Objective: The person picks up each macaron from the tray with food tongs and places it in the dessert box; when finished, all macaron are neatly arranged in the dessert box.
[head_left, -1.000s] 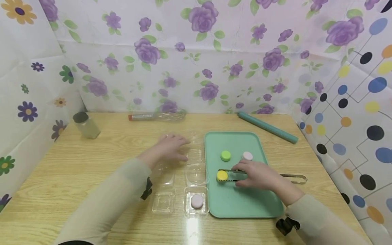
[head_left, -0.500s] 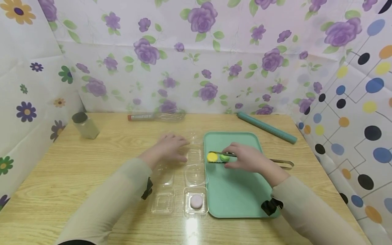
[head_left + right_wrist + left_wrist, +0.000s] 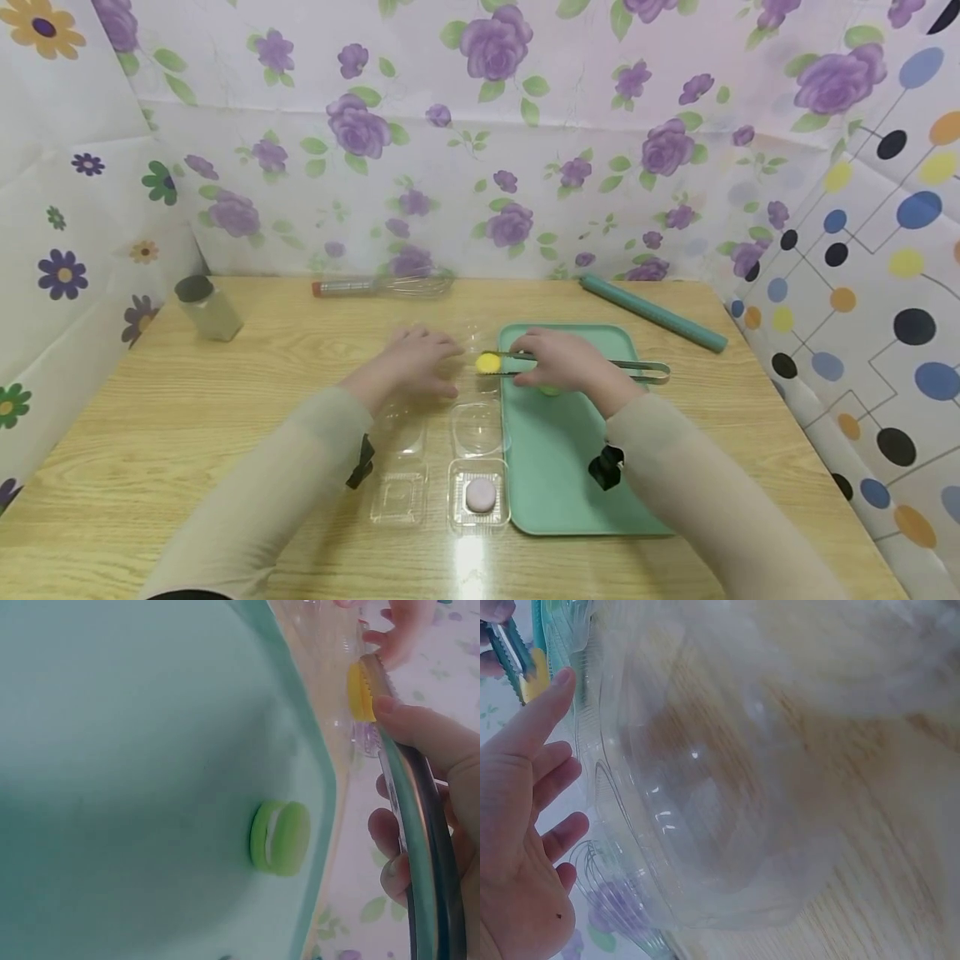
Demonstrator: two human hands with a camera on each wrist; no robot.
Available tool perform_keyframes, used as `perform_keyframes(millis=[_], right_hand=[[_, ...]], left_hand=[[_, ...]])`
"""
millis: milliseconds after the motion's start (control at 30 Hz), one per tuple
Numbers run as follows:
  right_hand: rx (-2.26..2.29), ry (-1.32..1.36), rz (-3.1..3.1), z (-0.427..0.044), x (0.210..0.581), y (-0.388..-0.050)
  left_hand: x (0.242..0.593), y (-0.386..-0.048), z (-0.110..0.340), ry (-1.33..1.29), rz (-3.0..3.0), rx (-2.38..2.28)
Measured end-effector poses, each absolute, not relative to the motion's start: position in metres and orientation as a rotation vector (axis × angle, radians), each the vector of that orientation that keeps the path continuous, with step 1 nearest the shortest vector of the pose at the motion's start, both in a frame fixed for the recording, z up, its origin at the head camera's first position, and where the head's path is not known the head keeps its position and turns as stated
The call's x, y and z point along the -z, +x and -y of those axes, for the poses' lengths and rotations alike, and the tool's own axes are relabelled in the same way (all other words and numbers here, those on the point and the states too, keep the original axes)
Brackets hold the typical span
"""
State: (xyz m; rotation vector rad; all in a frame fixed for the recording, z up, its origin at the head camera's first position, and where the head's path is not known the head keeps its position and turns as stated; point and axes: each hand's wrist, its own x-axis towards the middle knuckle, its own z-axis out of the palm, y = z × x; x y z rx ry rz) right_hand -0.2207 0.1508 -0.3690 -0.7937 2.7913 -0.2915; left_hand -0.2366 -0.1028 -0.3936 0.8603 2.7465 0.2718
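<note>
My right hand (image 3: 562,360) holds metal tongs (image 3: 637,372), whose tips pinch a yellow macaron (image 3: 488,363) above the far clear container, just left of the green tray (image 3: 577,492). A green macaron (image 3: 280,838) lies on the tray below that hand, partly hidden in the head view. My left hand (image 3: 411,363) is beside the clear containers (image 3: 697,825), fingers relaxed and holding nothing; whether it touches the plastic I cannot tell. In the near clear container (image 3: 457,517) sits a pale pink macaron (image 3: 481,495).
A whisk (image 3: 382,286) lies along the table's back edge. At the back left stands a jar with a black lid (image 3: 208,308). A green rolling pin (image 3: 652,313) lies behind the tray. Patterned cloth walls (image 3: 450,167) border the table (image 3: 225,433).
My right hand has carried the yellow macaron in the tongs left and away from me, from over the tray to over the containers. My left hand has stayed in place.
</note>
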Motion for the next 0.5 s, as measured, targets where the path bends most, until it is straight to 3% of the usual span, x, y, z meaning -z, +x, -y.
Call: perform_keyframes(millis=[500], right_hand=[[0.149, -0.806, -2.753, -0.129, 0.371, -0.231]], left_hand=[[0.394, -0.236, 0.103, 0.855, -2.766, -0.266]])
